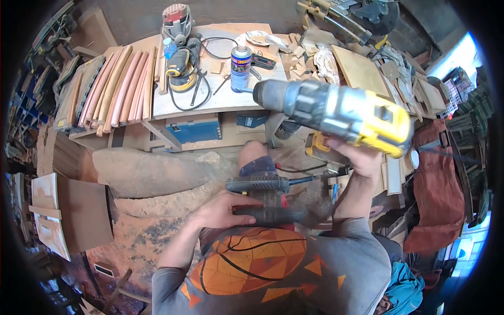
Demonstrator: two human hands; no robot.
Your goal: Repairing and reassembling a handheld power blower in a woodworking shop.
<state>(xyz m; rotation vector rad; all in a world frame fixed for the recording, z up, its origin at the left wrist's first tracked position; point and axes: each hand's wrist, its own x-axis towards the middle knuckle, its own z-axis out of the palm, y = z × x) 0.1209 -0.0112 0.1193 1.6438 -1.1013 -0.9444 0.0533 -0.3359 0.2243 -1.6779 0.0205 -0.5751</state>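
Observation:
My right hand (359, 157) is closed round the grip of a yellow and black cordless drill (336, 110), raised in front of the bench on the right. Its chuck points left, with a thin bit towards the spray can (240, 68); whether the bit touches the can I cannot tell. My left hand (226, 209) lies at my lap, thumb and fingers round a dark cylindrical part (270, 215) of what looks like a corded power tool. Just beyond it is a black handle (257, 183) with a cord leaving its right end. The rest of that tool is hidden or blurred.
On the workbench (202, 100) stand a yellow and black sander (181, 71), a red and grey power tool (177, 23) and a blue bottle (169, 48). Wooden strips (118, 86) lie left, wood scraps (302, 65) right. A blue case (194, 129) sits beneath.

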